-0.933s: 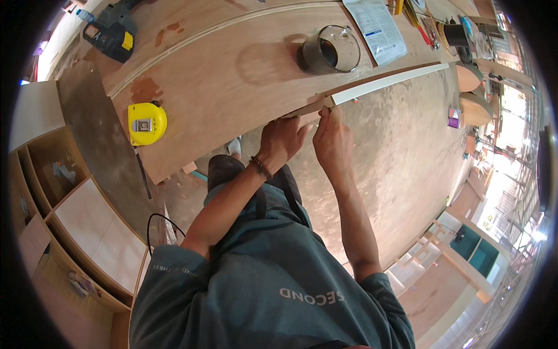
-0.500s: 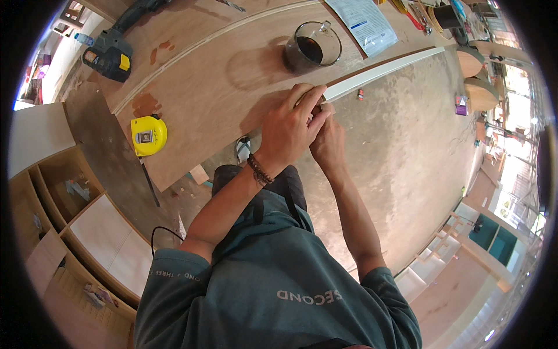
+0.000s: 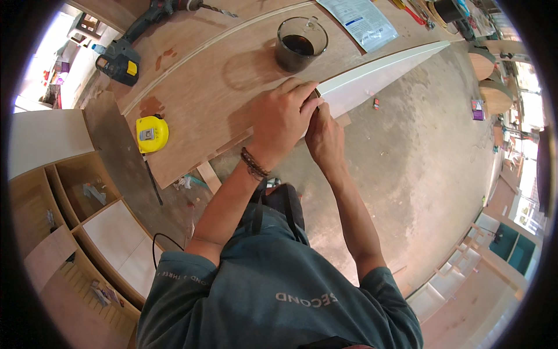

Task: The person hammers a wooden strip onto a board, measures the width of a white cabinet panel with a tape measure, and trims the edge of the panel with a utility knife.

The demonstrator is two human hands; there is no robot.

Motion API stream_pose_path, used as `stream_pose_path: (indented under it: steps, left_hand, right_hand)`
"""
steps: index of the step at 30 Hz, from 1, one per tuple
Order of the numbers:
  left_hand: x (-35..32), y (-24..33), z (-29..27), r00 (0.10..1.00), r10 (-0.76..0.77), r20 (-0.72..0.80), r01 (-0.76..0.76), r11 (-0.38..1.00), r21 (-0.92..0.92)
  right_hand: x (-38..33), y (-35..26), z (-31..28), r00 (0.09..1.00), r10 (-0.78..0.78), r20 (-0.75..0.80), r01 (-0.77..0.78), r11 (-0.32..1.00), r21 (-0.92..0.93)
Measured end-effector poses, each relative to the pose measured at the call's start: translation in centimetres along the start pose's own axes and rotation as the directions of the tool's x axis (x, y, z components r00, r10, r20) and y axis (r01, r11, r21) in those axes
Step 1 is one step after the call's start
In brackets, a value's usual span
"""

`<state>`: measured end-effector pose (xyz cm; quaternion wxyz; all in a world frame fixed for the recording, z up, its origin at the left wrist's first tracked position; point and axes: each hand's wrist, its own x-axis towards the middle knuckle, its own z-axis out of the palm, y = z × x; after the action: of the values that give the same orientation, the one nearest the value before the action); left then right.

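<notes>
My left hand (image 3: 282, 119) lies over the near corner of a wooden worktop (image 3: 203, 116), its thumb and fingertips pinched together beside the white side face (image 3: 360, 78). Just right of it, at the same corner, my right hand (image 3: 325, 139) is closed, its fingertips touching the left ones. Between the fingertips a small dark bit shows, but the fingers hide what it is. Beyond my left hand stands a clear glass mug (image 3: 301, 45) with dark liquid. At the left end of the worktop sits a yellow tape measure (image 3: 152, 135).
A cordless drill (image 3: 122, 61) with a long bit lies at the far left. Behind the mug is a silver packet (image 3: 360, 26); hand tools (image 3: 410, 11) lie farther right. Wooden cabinets (image 3: 81, 215) stand at my left. A small red box (image 3: 376, 103) is on the concrete floor (image 3: 407, 174).
The view has shifted slightly, and more of the white side face shows. Both hands stay together at the corner, with the fingertips slightly rearranged.
</notes>
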<state>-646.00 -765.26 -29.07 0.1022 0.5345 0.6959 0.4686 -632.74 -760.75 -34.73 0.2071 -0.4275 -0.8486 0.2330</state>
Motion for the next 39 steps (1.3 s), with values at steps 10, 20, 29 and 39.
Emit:
stream_pose_path:
  steps: [10,20,29,39]
  left_hand:
    - [-0.2,-2.2,1.2,0.984,0.107,-0.143,-0.118,0.99,-0.071]
    - [-0.8,-3.5,1.9,0.83,0.5,-0.247,-0.443,0.86,0.254]
    - [-2.8,-4.8,2.6,0.677,0.69,-0.256,-0.579,0.714,0.395]
    - [-0.3,-7.0,2.5,0.505,0.824,-0.256,-0.744,0.566,0.354]
  right_hand:
    - [0.3,-0.2,-1.0,0.999,-0.04,0.028,0.043,0.995,-0.09]
    - [-0.1,2.7,1.3,0.854,-0.427,-0.298,0.297,0.87,-0.394]
    - [-2.1,0.8,2.4,0.928,-0.296,-0.227,0.219,0.925,-0.311]
    - [-3.1,0.0,2.8,0.96,-0.212,-0.183,0.164,0.955,-0.248]
